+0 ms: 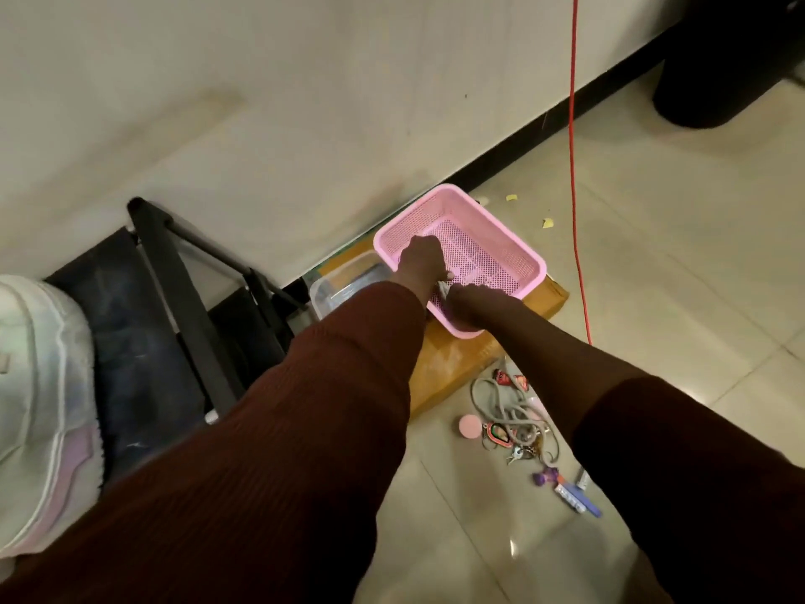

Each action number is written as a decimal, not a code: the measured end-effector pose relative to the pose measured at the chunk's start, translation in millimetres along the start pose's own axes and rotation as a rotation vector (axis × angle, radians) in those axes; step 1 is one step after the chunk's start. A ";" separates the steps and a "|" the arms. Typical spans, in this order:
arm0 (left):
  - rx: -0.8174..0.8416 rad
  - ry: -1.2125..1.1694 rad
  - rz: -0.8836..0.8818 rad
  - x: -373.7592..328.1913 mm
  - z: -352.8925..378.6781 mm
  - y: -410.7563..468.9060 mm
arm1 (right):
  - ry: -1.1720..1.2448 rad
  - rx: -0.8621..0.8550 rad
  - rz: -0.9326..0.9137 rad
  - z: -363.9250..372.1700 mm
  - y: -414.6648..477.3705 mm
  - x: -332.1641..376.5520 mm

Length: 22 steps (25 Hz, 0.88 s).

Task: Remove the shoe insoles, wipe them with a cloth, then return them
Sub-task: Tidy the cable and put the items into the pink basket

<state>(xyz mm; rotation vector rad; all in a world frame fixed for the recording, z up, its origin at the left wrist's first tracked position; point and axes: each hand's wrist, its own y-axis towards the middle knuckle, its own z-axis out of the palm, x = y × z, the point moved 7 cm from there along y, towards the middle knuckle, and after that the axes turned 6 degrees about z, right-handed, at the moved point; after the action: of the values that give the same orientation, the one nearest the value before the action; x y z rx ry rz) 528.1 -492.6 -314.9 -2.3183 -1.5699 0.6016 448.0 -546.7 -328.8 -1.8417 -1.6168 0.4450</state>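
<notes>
Head view: both arms in dark red sleeves are reaching into the pink basket (453,191), which is sitting on the far end of a cardboard box (453,364), just beside a clear tub (331,289). The left hand (420,259) is curling over the basket's near-left rim and the right hand (472,305) is curling at its near corner. A small grey scrap (442,290) is showing between them, possibly the cloth, but I cannot tell if either hand is clamping it. The shoe (43,385) is lying at the left edge of the frame, well apart, with its insoles unseen. Risks: the light basket is probably tipping or sliding off the box edge under any pull, and the keys and cord (509,425) and red cable (575,167) on the floor are looking like snag hazards.
</notes>
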 end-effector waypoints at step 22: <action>-0.234 -0.311 0.150 -80.7 76.8 -172.8 | 0.525 -0.415 0.137 78.4 -137.2 -109.9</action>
<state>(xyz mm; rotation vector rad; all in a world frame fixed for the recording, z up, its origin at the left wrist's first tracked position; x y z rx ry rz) 324.3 -503.4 -289.9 -2.6369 -1.6864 0.8945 274.7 -629.1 -313.8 -2.1444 -1.2829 -0.3304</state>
